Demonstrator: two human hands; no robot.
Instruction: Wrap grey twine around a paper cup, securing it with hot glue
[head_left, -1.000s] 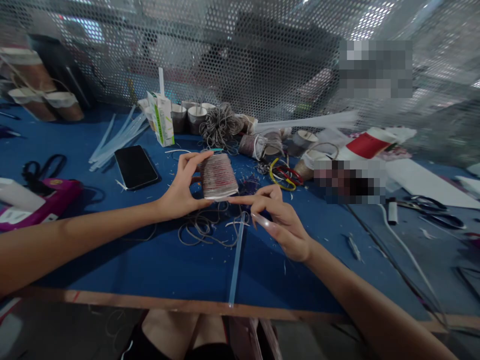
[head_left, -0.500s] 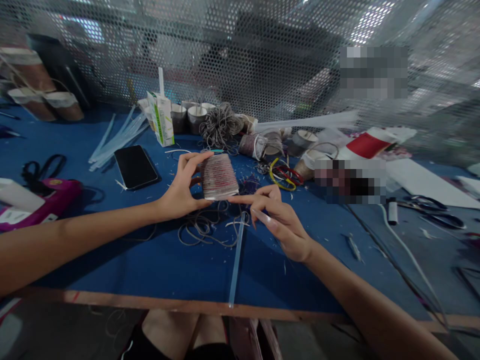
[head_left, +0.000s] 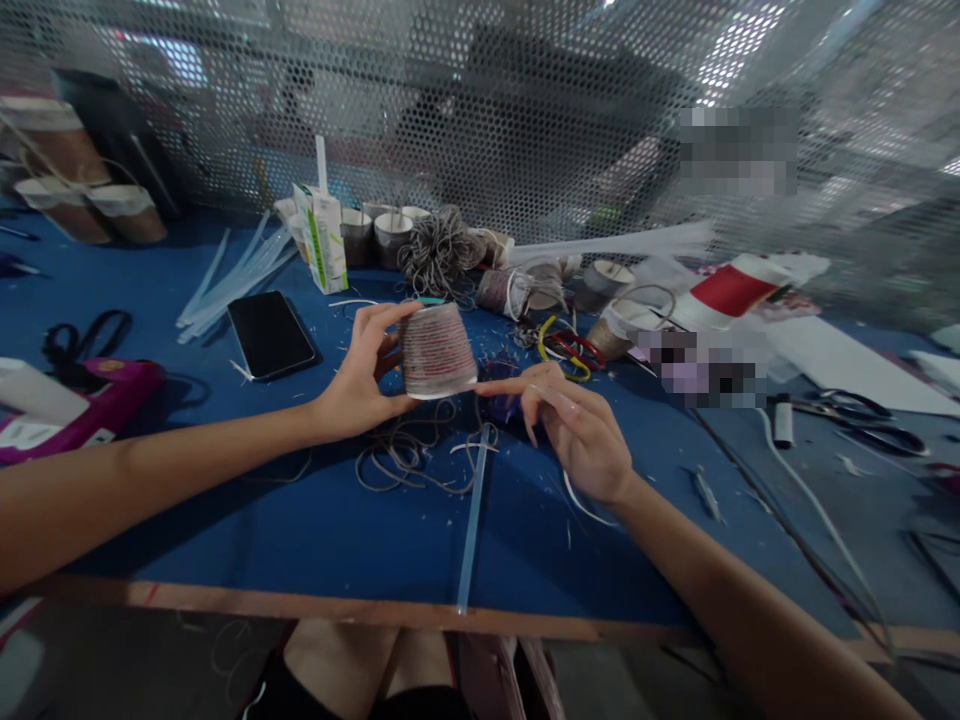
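A tapered cup (head_left: 439, 350), wound with grey and dull red cord, is tipped on its side above the blue table. My left hand (head_left: 367, 375) grips it from the left, fingers over the top and thumb beneath. White material shows along the cup's lower rim. My right hand (head_left: 574, 425) has its index finger stretched out, its tip at the lower right corner of the cup; the other fingers are loosely bent and apart. A white cord (head_left: 585, 502) curves below that hand; whether it reaches the fingers is hidden. Loose grey cord (head_left: 405, 455) lies under the cup.
A clear glue stick (head_left: 472, 530) points toward the table edge. Left are a phone (head_left: 271, 335), more glue sticks (head_left: 225, 290) and a drink carton (head_left: 324, 240). Behind are a grey cord bundle (head_left: 441, 252) and wrapped cups. Scissors (head_left: 862, 415) lie right.
My right hand has shifted slightly right and upward, its fingertip moving along the rim toward the corner. The cup has tilted a little. The white cord below my right hand now shows.
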